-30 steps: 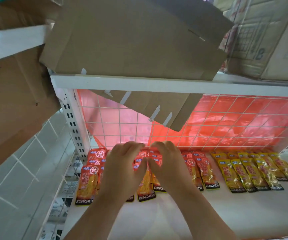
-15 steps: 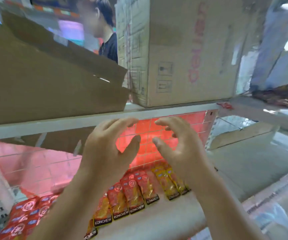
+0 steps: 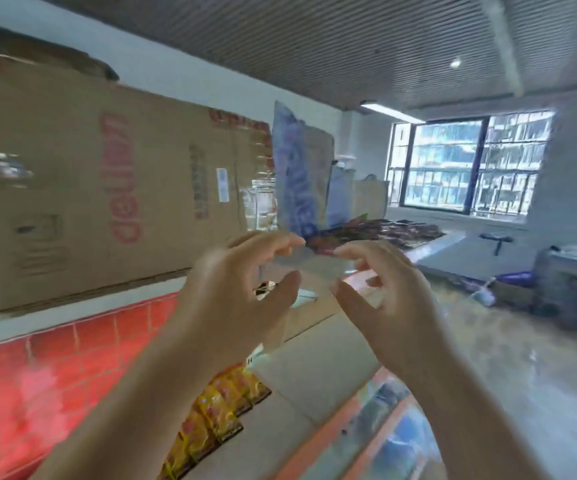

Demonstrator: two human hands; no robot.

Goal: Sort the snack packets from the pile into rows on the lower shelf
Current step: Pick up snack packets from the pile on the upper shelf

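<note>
**Two empty hands raised in front of a stocked shelf**

The left hand and the right hand are held up side by side in the middle of the view, close together but not touching. Both have their fingers loosely curved and the thumbs held apart from them, as if cupping air. Neither hand has hold of anything. The picture is blurred by motion, so fine detail of the fingertips is soft.

Below the left forearm, a row of yellow snack packets lies flat and overlapping on the white lower shelf. Part of the row is hidden by the arm. Behind the shelf, to the left, stands a red back panel crossed by a white wire grid.

Above the panel runs the white edge of the upper shelf, which carries a large cardboard box with red lettering turned on its side. Just right of the box an upright blue-printed bag leans against it.

Beyond the hands' fingertips, farther back, a pile of dark red snack packets lies spread on a pale surface. A large window fills the far wall on the right, above a glossy floor.
</note>
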